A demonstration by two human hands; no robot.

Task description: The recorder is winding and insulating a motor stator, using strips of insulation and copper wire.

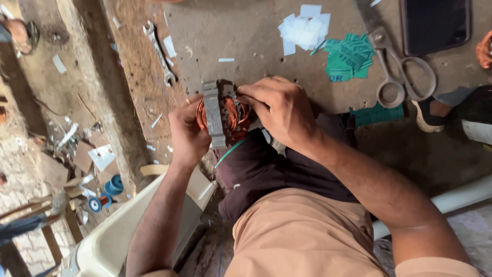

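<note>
A: Where was the motor stator (pixel 218 114) when you had it in hand?

B: You held it up over your lap, in the middle of the view, between both hands. Its grey laminated block stood roughly upright and its copper windings (pixel 234 114) bulged out on the right side.

A: And your left hand (pixel 188 131)?

B: It sat just left of the stator, closed around that side. Your fingers curled over the near left edge, and your forearm came up from the near left, past the cream plastic chair (pixel 123 231).

A: What about the right?

B: Your right hand (pixel 281 109) lay just right of the stator, back of the hand up. Its fingertips (pixel 246 92) were pinched narrow and pressed on the top of the windings. I could not tell whether they gripped a wire or only pressed there. Your forearm ran down to the near right.

A: What lay around you?

B: A spanner (pixel 160 52) lay on the floor far left of your hands. White paper slips (pixel 303 28) and green paper pieces (pixel 350 55) lay far right, well apart from the stator. Large scissors (pixel 402 77) lay just beside the green pieces, and blue wire spools (pixel 106 193) sat on the ground at the near left.
</note>
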